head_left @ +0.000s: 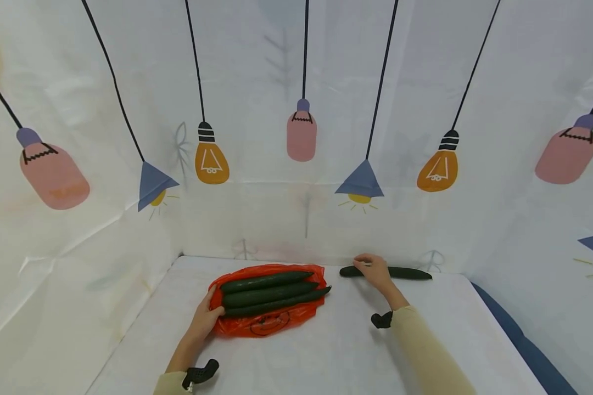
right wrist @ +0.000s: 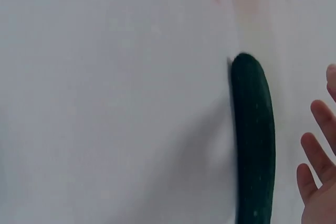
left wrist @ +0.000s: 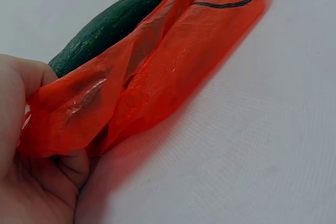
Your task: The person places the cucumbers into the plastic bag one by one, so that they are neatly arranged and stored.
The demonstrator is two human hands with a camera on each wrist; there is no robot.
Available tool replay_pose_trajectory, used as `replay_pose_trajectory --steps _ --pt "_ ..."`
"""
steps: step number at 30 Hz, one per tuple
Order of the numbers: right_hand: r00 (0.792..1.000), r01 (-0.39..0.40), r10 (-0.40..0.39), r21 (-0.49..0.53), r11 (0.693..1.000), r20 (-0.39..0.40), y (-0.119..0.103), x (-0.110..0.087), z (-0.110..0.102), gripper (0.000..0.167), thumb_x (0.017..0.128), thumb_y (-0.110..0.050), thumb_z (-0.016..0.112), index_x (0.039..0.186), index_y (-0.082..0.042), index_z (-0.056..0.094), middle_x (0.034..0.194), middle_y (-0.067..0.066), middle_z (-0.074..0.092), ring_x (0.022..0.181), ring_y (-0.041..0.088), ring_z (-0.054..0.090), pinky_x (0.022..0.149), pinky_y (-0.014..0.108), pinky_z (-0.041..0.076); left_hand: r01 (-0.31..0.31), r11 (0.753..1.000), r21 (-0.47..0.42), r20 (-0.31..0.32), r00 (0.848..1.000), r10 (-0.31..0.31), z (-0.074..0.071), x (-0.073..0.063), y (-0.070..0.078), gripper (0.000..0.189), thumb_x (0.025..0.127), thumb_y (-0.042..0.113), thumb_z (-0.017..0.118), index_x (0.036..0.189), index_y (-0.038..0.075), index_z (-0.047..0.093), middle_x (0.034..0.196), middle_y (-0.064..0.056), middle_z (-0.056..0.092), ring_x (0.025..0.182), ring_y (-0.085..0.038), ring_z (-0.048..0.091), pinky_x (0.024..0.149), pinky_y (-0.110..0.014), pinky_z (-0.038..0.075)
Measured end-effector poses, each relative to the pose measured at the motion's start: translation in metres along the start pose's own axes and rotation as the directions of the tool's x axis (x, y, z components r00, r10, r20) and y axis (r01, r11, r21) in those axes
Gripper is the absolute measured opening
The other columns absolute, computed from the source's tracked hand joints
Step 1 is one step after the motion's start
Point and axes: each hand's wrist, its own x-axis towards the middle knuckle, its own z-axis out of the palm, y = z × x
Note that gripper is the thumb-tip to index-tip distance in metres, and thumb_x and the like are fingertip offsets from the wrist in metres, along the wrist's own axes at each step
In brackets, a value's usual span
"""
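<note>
A red plastic bag (head_left: 296, 321) with a black line drawing lies on the table, and three dark green cucumbers (head_left: 269, 293) rest side by side in its opening. My left hand (head_left: 207, 315) holds the bag's left edge; in the left wrist view the thumb and curled fingers pinch the thin red plastic (left wrist: 157, 100) beside one cucumber (left wrist: 115, 27). Farther right, a lone cucumber (head_left: 410, 273) lies near the back of the table. Over its left part is my right hand (head_left: 374, 270). The right wrist view shows that hand's fingers (right wrist: 317, 153) spread and relaxed, beside the cucumber (right wrist: 254, 140).
The white-covered table (head_left: 346, 351) meets a pale curtain (head_left: 257, 219) printed with hanging lamps at the back. Something dark blue (head_left: 519, 334) shows beyond the table's right edge. Black wrist straps (head_left: 200, 373) are on both wrists.
</note>
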Motion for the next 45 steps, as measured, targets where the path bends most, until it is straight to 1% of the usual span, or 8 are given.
replay_pose_trajectory --steps 7,11,20,26,31,38,41,45 --pt "0.995 -0.072 0.075 -0.045 0.996 0.058 0.016 0.002 -0.023 0.035 0.091 -0.021 0.069 0.119 0.000 0.066 0.127 0.022 0.059 0.122 0.040 0.049 0.098 0.056 0.042 0.018 1.000 -0.006 0.009 1.000 -0.018 -0.001 0.003 0.004 0.083 0.082 0.000 0.051 0.156 0.008 0.013 0.156 -0.027 0.015 0.139 -0.042 0.017 0.112 -0.060 0.014" --pt "0.996 -0.072 0.079 -0.135 0.988 0.042 0.027 0.003 -0.033 0.038 0.090 -0.025 0.071 0.118 0.000 0.067 0.128 0.022 0.059 0.123 0.041 0.048 0.099 0.057 0.038 0.017 0.999 -0.039 -0.011 1.000 -0.017 -0.002 0.003 0.006 0.081 0.082 -0.001 0.049 0.155 0.007 0.017 0.156 -0.026 0.017 0.137 -0.041 0.021 0.112 -0.058 0.019" --pt "0.994 -0.088 0.102 -0.246 0.965 0.044 0.046 -0.004 -0.042 0.047 0.088 -0.029 0.071 0.126 -0.003 0.062 0.136 0.025 0.052 0.125 0.047 0.042 0.096 0.066 0.021 0.007 0.981 -0.196 -0.040 0.999 -0.015 -0.007 0.000 0.013 0.076 0.084 -0.005 0.046 0.155 0.011 0.022 0.159 -0.015 0.016 0.143 -0.032 0.013 0.115 -0.052 0.016" --pt "0.989 -0.117 0.135 -0.234 0.965 0.064 0.055 -0.007 -0.048 0.055 0.088 -0.030 0.072 0.133 -0.002 0.055 0.140 0.026 0.046 0.125 0.049 0.040 0.099 0.070 0.010 0.035 0.953 -0.302 -0.005 0.999 -0.039 -0.009 -0.002 0.023 0.076 0.087 -0.004 0.045 0.156 0.015 0.020 0.160 -0.008 0.015 0.141 -0.025 0.018 0.109 -0.036 0.031" --pt "0.987 -0.110 0.138 -0.294 0.949 0.077 0.065 -0.008 -0.053 0.056 0.085 -0.029 0.075 0.131 -0.002 0.057 0.138 0.025 0.049 0.124 0.049 0.040 0.096 0.071 0.011 0.067 0.887 -0.457 0.051 0.997 -0.049 -0.009 -0.003 0.032 0.074 0.090 -0.002 0.042 0.157 0.020 0.018 0.160 -0.002 0.015 0.139 -0.026 0.022 0.096 -0.026 0.043" --pt "0.995 0.012 0.030 -0.411 0.912 0.097 0.069 -0.007 -0.056 0.038 0.078 -0.023 0.080 0.111 -0.006 0.070 0.113 0.023 0.062 0.107 0.049 0.049 0.088 0.070 0.027 0.098 0.701 -0.706 0.164 0.986 0.027 -0.008 -0.007 0.033 0.073 0.093 -0.005 0.033 0.157 0.022 0.009 0.162 -0.001 0.005 0.142 -0.027 0.014 0.107 -0.037 0.036" --pt "0.990 0.092 -0.039 -0.398 0.913 0.138 0.070 -0.007 -0.055 0.032 0.078 -0.020 0.080 0.105 -0.006 0.069 0.103 0.018 0.065 0.100 0.044 0.055 0.086 0.064 0.037 0.098 0.683 -0.724 0.165 0.986 0.034 -0.006 -0.007 0.029 0.075 0.092 -0.005 0.033 0.158 0.023 0.007 0.162 -0.002 0.002 0.142 -0.027 0.012 0.108 -0.039 0.034" --pt "0.984 0.099 -0.032 -0.385 0.918 0.176 0.073 -0.011 -0.053 0.034 0.082 -0.016 0.076 0.113 -0.008 0.067 0.115 0.018 0.065 0.108 0.043 0.056 0.089 0.061 0.034 0.087 0.686 -0.722 0.151 0.988 0.034 0.000 -0.006 0.025 0.078 0.092 -0.005 0.037 0.157 0.026 0.007 0.162 -0.001 0.002 0.142 -0.027 0.012 0.111 -0.041 0.030"
